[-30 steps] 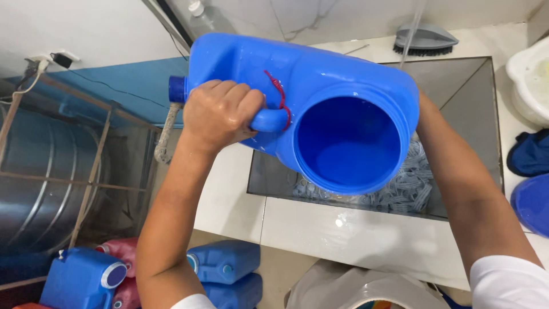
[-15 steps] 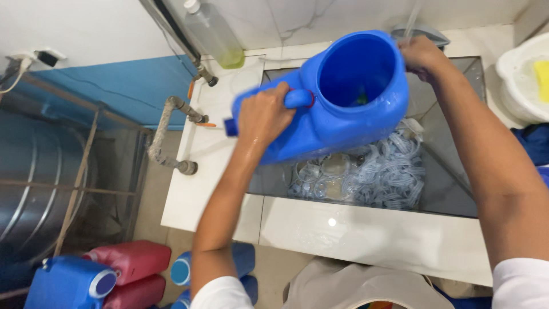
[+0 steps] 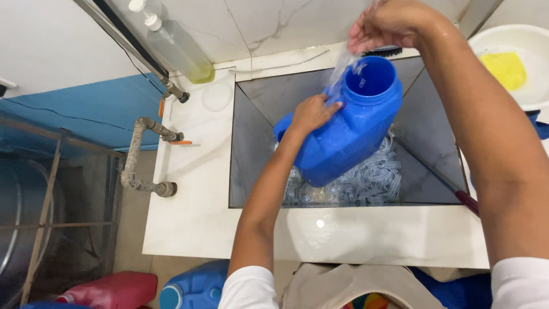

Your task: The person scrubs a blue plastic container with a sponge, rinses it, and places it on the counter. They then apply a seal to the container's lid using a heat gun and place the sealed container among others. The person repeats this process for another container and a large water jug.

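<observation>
- Head view: a big blue plastic jug with a wide round mouth sits tilted inside a square sunken basin set into a white desk; its mouth points up and away from the person.
- The left hand is wrapped around the jug's handle on its near upper side, fingers closed on it.
- The right hand hangs just above the jug's mouth, fingers drawn together in a narrow pinch; water streams from under it over the rim and into the opening. Whether it grips anything I cannot tell.
- The jug's inside looks blue and wet; how full it is cannot be made out.
- Under and beside the jug, the basin floor holds a heap of pale, see-through plastic pieces lying in shallow water.
- At the back left corner of the desk stands a clear pump bottle with a little yellow-green liquid at its bottom.
- To the far right, a white bowl holds a yellow sponge.
- On the floor below the desk's near edge lie a red jug and another blue jug, both on their sides.
- A grey pipe with an orange-handled valve runs along the desk's left side.
</observation>
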